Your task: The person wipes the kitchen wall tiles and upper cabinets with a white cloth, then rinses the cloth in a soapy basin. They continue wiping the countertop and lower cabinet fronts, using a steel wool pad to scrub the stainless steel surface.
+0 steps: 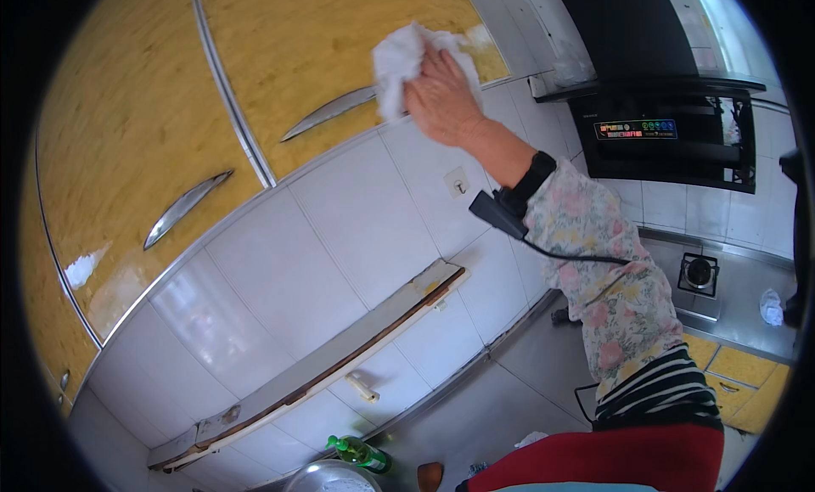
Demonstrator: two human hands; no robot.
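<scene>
My right hand (pixel 442 97) presses a white cloth (pixel 398 62) flat against a yellow cabinet door (pixel 305 40), near its lower right corner. The cloth covers the right end of the curved metal handle (pixel 328 112) on that door. A floral sleeve cover (pixel 592 256) lies over my forearm, and a black wrist strap with a small black device (pixel 500 213) and a cable sits at the wrist. My left hand is out of view.
Below the cabinets a worn ledge (pixel 318 371) juts from the tiled wall. A green pump bottle (pixel 358 452) and a metal bowl (pixel 331 478) stand on the steel counter (pixel 433 422). At right are a black range hood (pixel 662 138) and a gas burner (pixel 698 272).
</scene>
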